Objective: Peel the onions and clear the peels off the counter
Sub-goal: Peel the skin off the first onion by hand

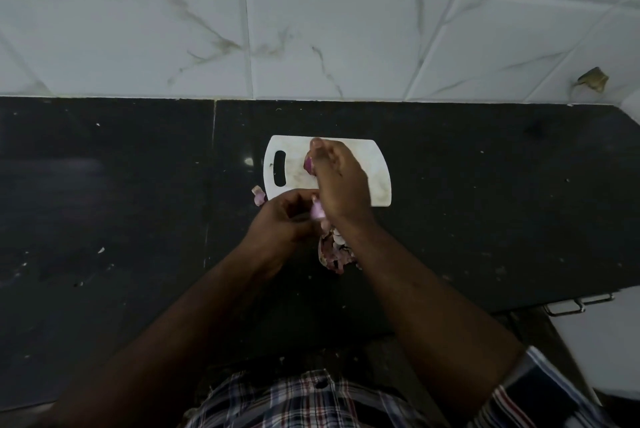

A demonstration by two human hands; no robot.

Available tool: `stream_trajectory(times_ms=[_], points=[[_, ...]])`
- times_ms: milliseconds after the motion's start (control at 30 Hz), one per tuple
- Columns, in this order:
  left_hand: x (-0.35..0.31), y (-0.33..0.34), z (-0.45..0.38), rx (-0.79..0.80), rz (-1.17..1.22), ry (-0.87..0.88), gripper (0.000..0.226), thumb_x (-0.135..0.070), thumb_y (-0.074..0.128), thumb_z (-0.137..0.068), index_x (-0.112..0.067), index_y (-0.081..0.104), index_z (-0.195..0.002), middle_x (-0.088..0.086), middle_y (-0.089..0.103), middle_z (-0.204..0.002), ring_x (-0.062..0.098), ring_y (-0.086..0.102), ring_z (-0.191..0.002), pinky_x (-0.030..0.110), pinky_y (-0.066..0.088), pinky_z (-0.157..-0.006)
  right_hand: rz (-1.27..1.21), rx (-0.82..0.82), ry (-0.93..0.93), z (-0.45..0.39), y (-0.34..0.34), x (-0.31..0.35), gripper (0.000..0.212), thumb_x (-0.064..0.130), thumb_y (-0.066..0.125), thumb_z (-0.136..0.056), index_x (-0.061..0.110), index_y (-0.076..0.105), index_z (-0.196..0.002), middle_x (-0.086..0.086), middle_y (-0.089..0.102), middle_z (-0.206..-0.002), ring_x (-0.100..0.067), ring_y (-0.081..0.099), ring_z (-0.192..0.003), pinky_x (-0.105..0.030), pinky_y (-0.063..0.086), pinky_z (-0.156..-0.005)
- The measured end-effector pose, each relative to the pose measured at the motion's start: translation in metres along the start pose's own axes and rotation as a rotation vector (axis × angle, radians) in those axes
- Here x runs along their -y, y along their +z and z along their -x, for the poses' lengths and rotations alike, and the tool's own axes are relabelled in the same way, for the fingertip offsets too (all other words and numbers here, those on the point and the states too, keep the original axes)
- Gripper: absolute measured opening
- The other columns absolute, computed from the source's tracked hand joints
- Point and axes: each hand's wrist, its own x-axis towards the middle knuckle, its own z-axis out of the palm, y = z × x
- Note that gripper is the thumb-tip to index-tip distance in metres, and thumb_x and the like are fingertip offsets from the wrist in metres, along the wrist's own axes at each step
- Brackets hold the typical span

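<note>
Onion (308, 164) sits clenched in my right hand (337, 182) over the white plastic cutting board (379, 171), so anything that drops lands on it. My left hand (287, 216) pinches a thin, papery purple strip of skin (317, 211), apparently pulling it away. Dry, curled peels (334, 254) lie heaped on the dark, speckled counter (121, 202) just below both hands; one scrap (258, 195) rests left of them.

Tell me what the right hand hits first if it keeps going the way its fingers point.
Probably the white cutting board: the right hand hovers over it, fingers aimed away toward the tiled wall. If it stays above the board, the wall comes next. Height is unclear.
</note>
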Motion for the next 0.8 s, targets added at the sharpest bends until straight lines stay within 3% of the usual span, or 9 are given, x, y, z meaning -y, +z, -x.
stream_trajectory(times_ms=[67,200,333,433,533,567,633,700,800], points=[[-0.004,-0.002,0.0,0.068,0.006,0.032,0.041,0.017,0.067,-0.082,0.003,0.063,-0.12,0.021,0.071,-0.116,0.03,0.069,-0.105,0.038,0.058,-0.09,-0.111,0.003,0.095,-0.005,0.009,-0.002,0.037,0.054,0.043,-0.099,0.025,0.066,-0.097,0.011,0.07,-0.095,-0.007,0.065,-0.093,-0.024,0.047,-0.079],[-0.004,-0.011,0.002,0.171,0.072,0.049,0.043,0.009,0.068,-0.076,-0.002,0.064,-0.118,0.016,0.072,-0.117,0.026,0.069,-0.106,0.034,0.057,-0.088,-0.249,0.056,0.271,-0.015,0.004,-0.012,0.046,0.051,0.037,-0.102,0.019,0.066,-0.115,-0.003,0.072,-0.108,-0.023,0.066,-0.106,-0.031,0.053,-0.071],[0.004,-0.013,0.0,0.262,0.162,-0.031,0.051,0.012,0.06,-0.083,-0.005,0.06,-0.132,0.012,0.063,-0.136,0.031,0.062,-0.122,0.045,0.053,-0.103,-0.148,0.017,0.316,-0.022,0.0,-0.016,0.066,0.072,0.03,-0.087,0.023,0.068,-0.109,-0.001,0.073,-0.103,-0.019,0.068,-0.097,-0.049,0.053,-0.094],[0.0,-0.002,-0.009,0.251,0.186,-0.028,0.058,0.018,0.057,-0.087,-0.007,0.054,-0.139,0.011,0.064,-0.134,0.027,0.065,-0.118,0.04,0.054,-0.101,-0.089,0.011,0.226,-0.023,0.0,-0.012,0.049,0.064,0.036,-0.096,0.025,0.065,-0.092,0.004,0.071,-0.097,-0.014,0.067,-0.091,-0.04,0.054,-0.089],[-0.001,0.011,-0.022,0.056,0.105,0.02,0.059,0.015,0.07,-0.077,-0.005,0.057,-0.131,0.016,0.066,-0.13,0.025,0.071,-0.101,0.037,0.059,-0.087,-0.091,0.031,0.19,-0.025,-0.002,-0.017,0.043,0.055,0.035,-0.102,0.023,0.063,-0.096,0.009,0.068,-0.092,-0.002,0.063,-0.072,-0.021,0.05,-0.065],[0.001,0.014,-0.026,0.02,0.087,0.028,0.057,0.013,0.074,-0.074,-0.002,0.059,-0.127,0.019,0.067,-0.126,0.027,0.071,-0.1,0.036,0.06,-0.085,-0.091,0.039,0.189,-0.027,-0.005,-0.021,0.042,0.055,0.035,-0.102,0.024,0.063,-0.098,0.011,0.067,-0.092,-0.001,0.062,-0.072,-0.019,0.047,-0.063],[0.003,0.017,-0.029,0.024,0.091,0.012,0.056,0.01,0.076,-0.069,0.002,0.061,-0.122,0.02,0.071,-0.117,0.029,0.07,-0.103,0.034,0.06,-0.084,-0.065,0.055,0.18,-0.035,-0.01,-0.032,0.039,0.056,0.037,-0.101,0.029,0.065,-0.097,0.012,0.069,-0.094,-0.002,0.064,-0.083,-0.022,0.048,-0.073],[0.003,0.023,-0.03,0.062,0.102,-0.016,0.055,0.013,0.078,-0.069,0.0,0.062,-0.121,0.018,0.073,-0.113,0.027,0.071,-0.102,0.033,0.06,-0.083,-0.014,0.058,0.193,-0.046,-0.018,-0.042,0.038,0.057,0.036,-0.1,0.032,0.063,-0.091,0.008,0.071,-0.097,-0.013,0.066,-0.093,-0.037,0.053,-0.087],[0.005,0.033,-0.035,0.093,0.173,-0.068,0.056,0.007,0.073,-0.073,-0.005,0.058,-0.126,0.019,0.069,-0.124,0.032,0.07,-0.107,0.044,0.058,-0.094,0.04,0.039,0.249,-0.064,-0.036,-0.053,0.044,0.056,0.035,-0.1,0.023,0.062,-0.095,-0.003,0.07,-0.101,-0.025,0.065,-0.096,-0.049,0.05,-0.094]])
